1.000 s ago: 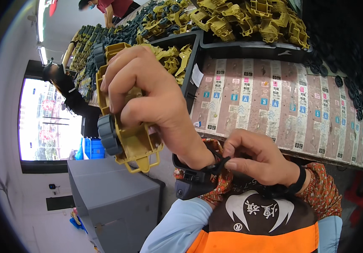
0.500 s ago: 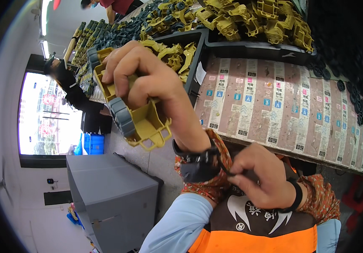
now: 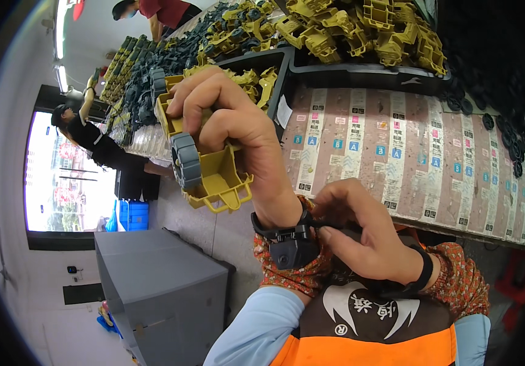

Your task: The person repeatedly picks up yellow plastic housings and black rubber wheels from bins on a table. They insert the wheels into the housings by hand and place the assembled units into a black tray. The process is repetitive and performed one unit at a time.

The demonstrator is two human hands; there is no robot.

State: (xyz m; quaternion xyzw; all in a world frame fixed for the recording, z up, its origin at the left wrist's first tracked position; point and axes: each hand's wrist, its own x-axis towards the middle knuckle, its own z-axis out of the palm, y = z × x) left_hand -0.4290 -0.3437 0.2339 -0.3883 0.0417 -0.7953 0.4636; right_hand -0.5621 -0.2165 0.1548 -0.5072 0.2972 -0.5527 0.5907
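My left hand is raised at centre left with its fingers curled round a yellow plastic toy truck body. The truck is tilted, its open bed facing me, and chunky grey wheels show on its side. Part of it is hidden behind my fingers. On my left wrist sits a small black camera on a band, over a flowered sleeve cover. My right hand reaches across to that wrist, thumb and fingers closed on the black strap; the fingertips are partly hidden.
Black bins of yellow truck bodies stand at the table's back, beside heaps of grey and yellow parts. Black wheels lie at the right. The table is covered with printed sheets. A grey box stands left. Two people work farther off.
My right hand has shifted upward at the left wrist, its index finger higher. The toy truck has moved slightly right in view. A person at the left now has an arm raised.
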